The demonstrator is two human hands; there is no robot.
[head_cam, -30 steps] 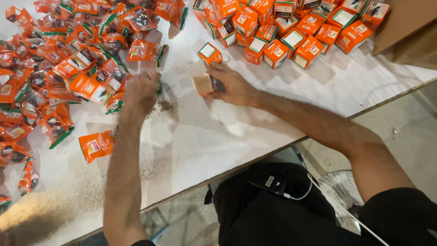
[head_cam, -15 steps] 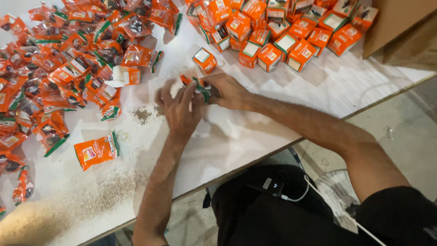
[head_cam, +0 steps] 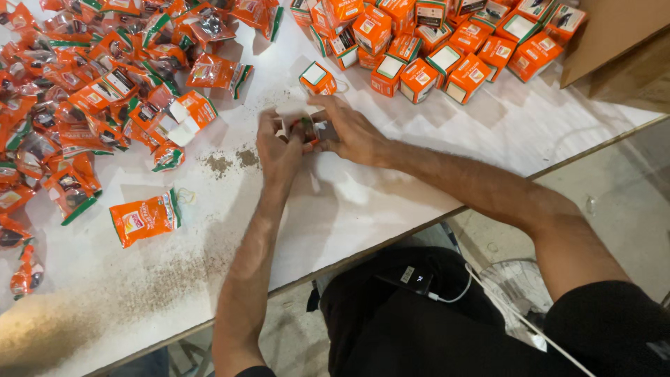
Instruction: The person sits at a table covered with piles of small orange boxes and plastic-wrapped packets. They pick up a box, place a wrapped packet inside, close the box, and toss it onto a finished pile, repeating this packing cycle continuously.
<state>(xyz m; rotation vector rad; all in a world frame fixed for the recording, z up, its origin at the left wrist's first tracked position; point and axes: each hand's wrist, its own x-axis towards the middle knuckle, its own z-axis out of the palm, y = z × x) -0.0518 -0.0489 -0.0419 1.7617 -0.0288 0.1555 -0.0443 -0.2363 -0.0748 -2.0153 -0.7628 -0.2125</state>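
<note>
Hands meet in the middle of the white table (head_cam: 391, 202), both wrapped around the same small thing. My left hand (head_cam: 278, 145) grips one side of a little carton (head_cam: 301, 124), thumb and fingers curled onto it, and my right hand (head_cam: 352, 132) closes on the other side with the fingers bent over the top. Between my fingertips there's a bit of orange and dark stuff poking out, looks like a pouch going into the carton, but it's mostly covered by my fingers so I can't say for sure.

Just past my hands sits a single closed orange box (head_cam: 317, 78) with a white top and green edge. Further back and to the right is a whole cluster of boxes (head_cam: 447, 49) like it, packed close together, next to a brown cardboard flap (head_cam: 614, 42) at the corner.

On my left there's a big messy pile of pouches (head_cam: 91, 91), orange with green trim, some with clear windows. One lone pouch (head_cam: 145, 218) lies flat by itself, nearer the table edge, well apart from my hands. Some brownish crumbs (head_cam: 230, 160) are spilled just beside my left wrist. A dark phone (head_cam: 412, 278) with a white cable rests on my lap.
</note>
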